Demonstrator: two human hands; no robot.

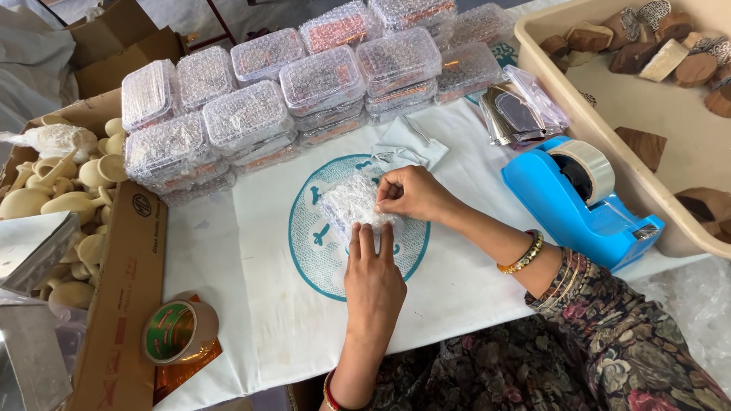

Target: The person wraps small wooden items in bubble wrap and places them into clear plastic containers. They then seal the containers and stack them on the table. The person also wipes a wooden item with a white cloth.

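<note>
A small bubble-wrapped packet (352, 204) lies on a white cloth with a teal round print (304, 251). My left hand (372, 274) presses flat on the packet's near edge, fingers together. My right hand (411, 193) pinches the packet's right side, fingertips curled on the wrap. A gold bangle sits on my right wrist and a red one on my left. What the wrap covers is hidden.
Several bubble-wrapped boxes (266, 99) are stacked at the back. A blue tape dispenser (582, 202) stands right, beside a beige tray (609, 144) of wooden blocks. A cardboard box of pale wooden pieces (61, 205) sits left; a tape roll (177, 331) lies near the front.
</note>
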